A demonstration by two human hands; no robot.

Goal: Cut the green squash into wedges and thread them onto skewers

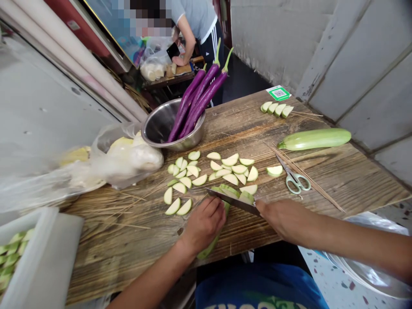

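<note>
My left hand (205, 223) is closed over a pale green zucchini (210, 249) that lies lengthwise near the table's front edge. In my right hand (283, 219) is a kitchen knife (236, 202), its blade across the zucchini just beyond my left fingers. Fresh slices (229, 190) rest against the far side of the blade. Beyond them, many half-round zucchini slices (222, 172) are scattered over the wood. A pair of scissors (296, 182) with light green handles lies to the right of the knife, near a single slice (274, 171).
A steel bowl (154, 128) holds long purple eggplants (196, 103). A whole zucchini (317, 138), skewered slices (277, 109) and thin sticks (309, 180) lie right. Plastic bags (128, 159) and a white box (61, 253) of cut pieces stand left. Another person (198, 21) bends over a back table.
</note>
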